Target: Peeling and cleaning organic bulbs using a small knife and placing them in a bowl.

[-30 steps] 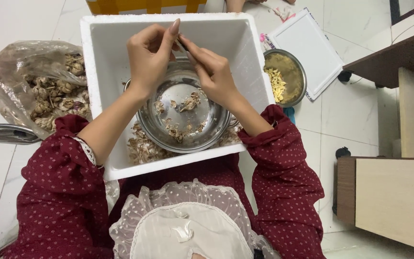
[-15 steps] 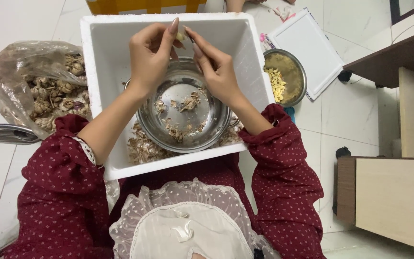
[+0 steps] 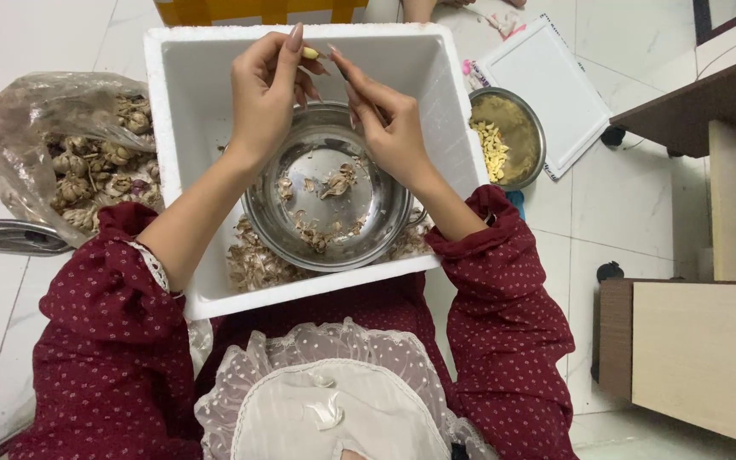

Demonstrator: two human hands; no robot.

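Left hand (image 3: pixel 264 95): raised over the white foam box (image 3: pixel 182 170), fingertips pinched shut on a small pale garlic clove (image 3: pixel 309 53). Right hand (image 3: pixel 388 128): just beside the left, its fingertips meeting the same clove from the other side; fingers curled closed, and whether they hold anything more than the clove cannot be told. Clove: held in the air between both hands, above the far rim of the steel bowl (image 3: pixel 327 198). Steel bowl: seated inside the foam box, holding scattered papery skins. Loose skins (image 3: pixel 253 264): heaped on the box floor beside and beneath the bowl's near edge. Clear plastic bag (image 3: pixel 36 145): on the tiled floor to the left of the box, full of unpeeled garlic bulbs. Second steel dish (image 3: pixel 513 136): to the right of the box, holding peeled yellowish cloves. White board (image 3: pixel 547 85): flat on the floor beyond that dish.
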